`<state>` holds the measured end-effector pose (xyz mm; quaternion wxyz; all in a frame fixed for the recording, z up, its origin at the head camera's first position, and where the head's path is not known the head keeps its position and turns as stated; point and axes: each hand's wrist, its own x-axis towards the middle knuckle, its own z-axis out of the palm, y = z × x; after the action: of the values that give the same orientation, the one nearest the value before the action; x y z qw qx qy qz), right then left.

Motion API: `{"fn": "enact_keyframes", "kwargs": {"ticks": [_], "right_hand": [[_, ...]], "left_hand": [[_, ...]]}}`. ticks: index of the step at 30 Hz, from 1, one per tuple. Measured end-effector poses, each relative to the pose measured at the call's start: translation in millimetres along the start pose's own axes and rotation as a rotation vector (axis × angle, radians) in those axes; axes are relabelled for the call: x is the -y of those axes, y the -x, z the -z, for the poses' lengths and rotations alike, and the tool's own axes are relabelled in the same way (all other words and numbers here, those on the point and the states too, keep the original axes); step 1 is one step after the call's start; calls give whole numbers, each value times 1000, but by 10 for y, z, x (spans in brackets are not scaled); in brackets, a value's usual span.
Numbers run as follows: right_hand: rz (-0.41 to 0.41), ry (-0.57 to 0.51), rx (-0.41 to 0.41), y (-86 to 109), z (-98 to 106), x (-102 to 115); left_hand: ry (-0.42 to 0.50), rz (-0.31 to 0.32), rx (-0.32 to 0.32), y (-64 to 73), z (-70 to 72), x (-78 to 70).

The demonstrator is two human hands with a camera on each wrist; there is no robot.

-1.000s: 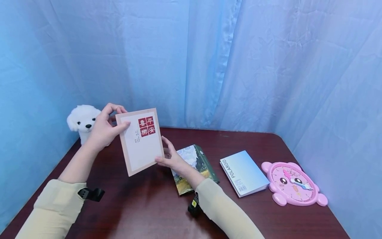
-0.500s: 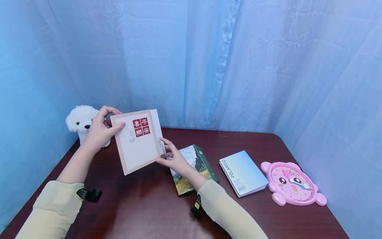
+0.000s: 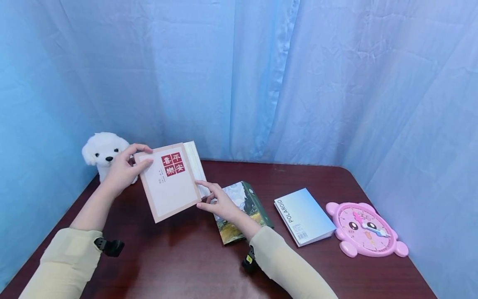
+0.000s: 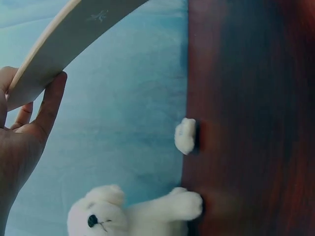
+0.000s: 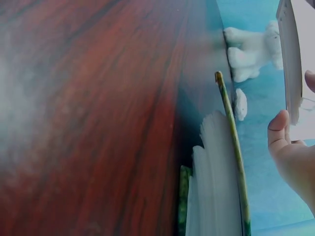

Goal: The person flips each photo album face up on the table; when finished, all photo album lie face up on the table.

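Held up over the table is a book (image 3: 171, 187) with a beige-bordered white cover and a red square of Chinese characters. White page edges (image 3: 198, 170) show along its right side. My left hand (image 3: 121, 170) grips its upper left corner, thumb on the cover and fingers behind. In the left wrist view the book's pale side (image 4: 83, 44) curves away from those fingers. My right hand (image 3: 222, 203) holds the lower right edge, one finger at the pages and the thumb by the cover's corner. The right wrist view shows thumb and fingertip (image 5: 278, 123) around that edge.
A white plush dog (image 3: 106, 149) sits behind my left hand. Under my right forearm lies a green book with a painted landscape (image 3: 239, 199). Farther right are a blue POLAROID album (image 3: 306, 216) and a pink bear-faced clock (image 3: 367, 228). Blue curtains (image 3: 194, 74) border the dark red table (image 3: 179, 261).
The book has shifted slightly left and turned, so its white page edges now show on the right. My right-hand fingers have moved onto that side. Other objects stay put.
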<state>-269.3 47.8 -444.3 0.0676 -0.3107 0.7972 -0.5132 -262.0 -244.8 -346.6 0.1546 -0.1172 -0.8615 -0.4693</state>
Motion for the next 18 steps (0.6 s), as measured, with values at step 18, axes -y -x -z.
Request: {"fn": "enact_keyframes", "kwargs": {"ticks": [18], "right_hand": [[-56,185,144,59,82,23]], "left_hand": [[-8,116,267,39,44,479]]}}
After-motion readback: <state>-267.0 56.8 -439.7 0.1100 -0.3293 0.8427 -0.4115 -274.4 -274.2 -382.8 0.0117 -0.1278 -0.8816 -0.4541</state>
